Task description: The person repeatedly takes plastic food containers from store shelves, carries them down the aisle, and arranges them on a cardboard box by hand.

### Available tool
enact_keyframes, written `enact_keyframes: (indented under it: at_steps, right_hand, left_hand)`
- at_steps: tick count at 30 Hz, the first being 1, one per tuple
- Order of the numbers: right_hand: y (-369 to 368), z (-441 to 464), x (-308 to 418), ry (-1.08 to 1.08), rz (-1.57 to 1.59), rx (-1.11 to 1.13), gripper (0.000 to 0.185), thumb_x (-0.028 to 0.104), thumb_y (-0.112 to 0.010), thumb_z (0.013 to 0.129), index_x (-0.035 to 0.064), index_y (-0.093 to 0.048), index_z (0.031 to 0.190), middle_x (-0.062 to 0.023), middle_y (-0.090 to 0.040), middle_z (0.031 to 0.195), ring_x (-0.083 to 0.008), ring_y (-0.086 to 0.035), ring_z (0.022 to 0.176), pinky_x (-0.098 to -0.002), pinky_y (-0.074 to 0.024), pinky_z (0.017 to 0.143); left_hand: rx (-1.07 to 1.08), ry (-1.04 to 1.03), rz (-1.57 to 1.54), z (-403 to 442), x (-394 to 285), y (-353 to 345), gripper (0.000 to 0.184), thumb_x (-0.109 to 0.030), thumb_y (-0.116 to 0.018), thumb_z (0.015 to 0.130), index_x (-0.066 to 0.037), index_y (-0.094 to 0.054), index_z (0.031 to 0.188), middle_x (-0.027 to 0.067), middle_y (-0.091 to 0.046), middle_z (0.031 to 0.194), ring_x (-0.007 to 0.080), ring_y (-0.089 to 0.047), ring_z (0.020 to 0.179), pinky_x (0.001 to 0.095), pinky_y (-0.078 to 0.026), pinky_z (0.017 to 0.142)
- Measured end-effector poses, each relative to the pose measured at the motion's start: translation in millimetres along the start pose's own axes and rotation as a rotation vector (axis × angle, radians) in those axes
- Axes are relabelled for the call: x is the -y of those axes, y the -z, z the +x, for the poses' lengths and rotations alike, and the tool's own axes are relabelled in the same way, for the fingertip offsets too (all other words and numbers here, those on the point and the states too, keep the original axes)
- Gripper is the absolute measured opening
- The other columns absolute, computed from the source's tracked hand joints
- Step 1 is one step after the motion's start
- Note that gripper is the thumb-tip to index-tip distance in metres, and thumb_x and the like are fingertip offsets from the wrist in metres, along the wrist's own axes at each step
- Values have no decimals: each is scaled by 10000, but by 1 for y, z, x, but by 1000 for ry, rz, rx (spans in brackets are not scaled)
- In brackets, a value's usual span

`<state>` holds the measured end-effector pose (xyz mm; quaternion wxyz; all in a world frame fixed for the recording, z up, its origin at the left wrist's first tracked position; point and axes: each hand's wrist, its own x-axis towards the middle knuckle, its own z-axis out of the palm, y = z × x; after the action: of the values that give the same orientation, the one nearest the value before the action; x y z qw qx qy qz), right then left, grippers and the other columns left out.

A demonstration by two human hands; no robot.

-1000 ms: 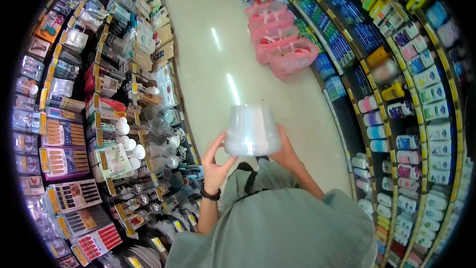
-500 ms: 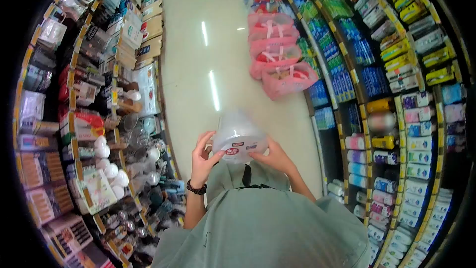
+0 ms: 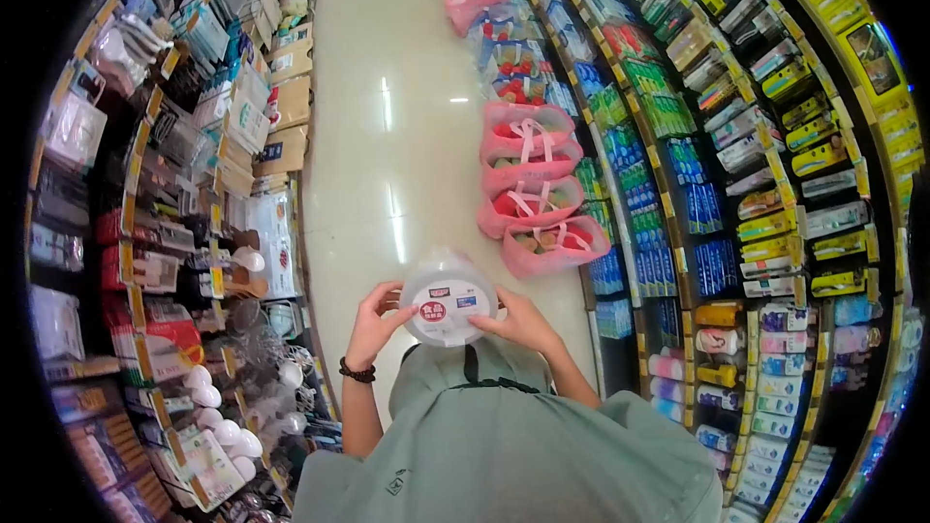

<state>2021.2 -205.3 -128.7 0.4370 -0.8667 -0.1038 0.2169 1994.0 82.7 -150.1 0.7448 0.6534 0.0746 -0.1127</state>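
The left hand (image 3: 376,322) and right hand (image 3: 525,322) grasp the tub (image 3: 450,293) between them, labelled face turned up, both thumbs at its edge. A bracelet (image 3: 356,371) circles the wrist just below the left hand. Pink bags (image 3: 554,252) sit in a row ahead of the right hand; pale floor (image 3: 356,184) lies ahead of the left.

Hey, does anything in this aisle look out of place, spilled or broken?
Only the row of pink bags looks slightly odd: they jut into the aisle, narrowing the walkway. I see no spill, and the container between the left hand and right hand shows no visible damage.
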Motion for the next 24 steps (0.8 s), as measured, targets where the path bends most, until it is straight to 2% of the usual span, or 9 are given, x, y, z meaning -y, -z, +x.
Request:
enact_keyframes:
  at_steps: [3, 9, 14, 18, 24]
  right_hand:
    - [7, 39, 6, -4, 109, 42, 629, 482, -758, 821, -23, -615, 1167, -253, -681, 1041, -363, -679, 978, -421, -523, 844]
    - [26, 132, -3, 15, 110, 98, 601, 509, -732, 839, -27, -633, 1091, -249, -676, 993, -407, -661, 951, -443, -511, 829]
    - [57, 236, -14, 54, 96, 97, 608, 520, -739, 829, -26, -640, 1078, -237, -679, 973, -390, -669, 924, -440, -515, 812]
    - [100, 333, 2, -17, 202, 102, 618, 514, -744, 826, -31, -636, 1096, -223, -694, 999, -361, -686, 918, -419, -527, 821]
    - [168, 468, 33, -2, 282, 94, 603, 450, -762, 839, -40, -613, 1157, -204, -710, 1035, -303, -702, 941, -388, -539, 839]
  left_hand:
    - [-50, 18, 12, 31, 1, 10, 427, -108, -785, 856, 3, -613, 1231, 79, -687, 1086, 146, -645, 945, 301, -530, 830]
    - [-101, 128, 25, 106, -9, 29, 455, -122, -765, 883, 31, -576, 1267, 102, -691, 1052, 146, -650, 926, 280, -527, 804]
    - [-114, 122, 26, 208, -28, 46, 446, -110, -758, 886, 31, -577, 1269, 109, -692, 1067, 154, -656, 941, 282, -531, 814]
    - [-135, 115, 48, 309, -76, 55, 457, -111, -749, 893, 27, -569, 1290, 131, -685, 1108, 173, -661, 968, 290, -535, 839]
    - [-238, 35, 38, 445, -144, 63, 467, -113, -727, 907, 25, -549, 1317, 136, -635, 1182, 182, -638, 1018, 295, -514, 889]
